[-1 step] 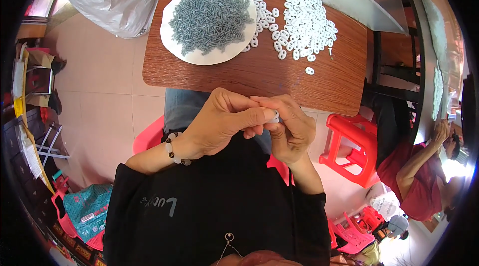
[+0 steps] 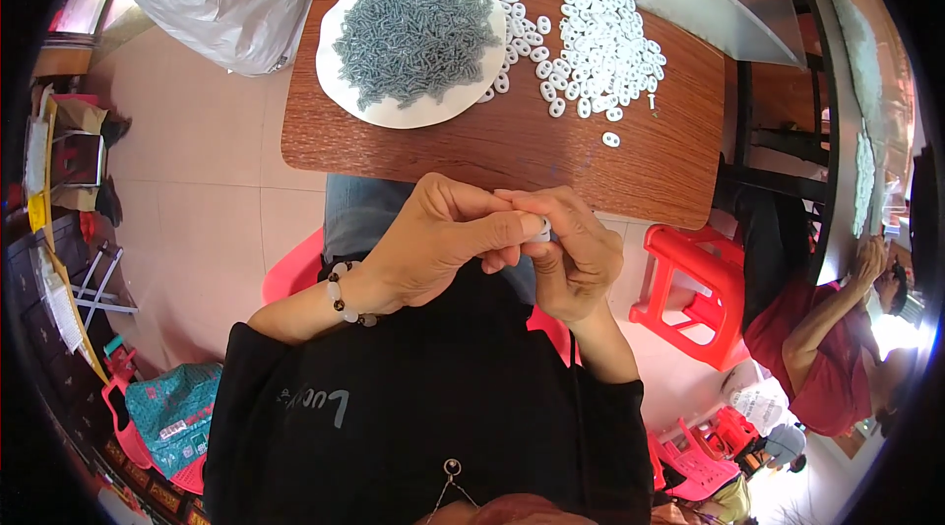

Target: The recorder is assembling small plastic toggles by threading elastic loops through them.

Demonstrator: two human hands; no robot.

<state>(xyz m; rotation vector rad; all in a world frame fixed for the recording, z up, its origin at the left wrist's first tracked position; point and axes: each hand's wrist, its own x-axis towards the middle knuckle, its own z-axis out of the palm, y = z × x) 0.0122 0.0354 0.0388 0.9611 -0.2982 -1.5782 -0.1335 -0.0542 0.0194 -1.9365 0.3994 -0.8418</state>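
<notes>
Red plastic stool [image 2: 689,294] beside wooden table [image 2: 512,146]

- just one view, head-mounted fisheye, staring straight down the person's chest
- hands sit close under the lens, wooden surface [image 2: 512,146] a bit further ahead
- edges curve hard, floor wraps around
</notes>
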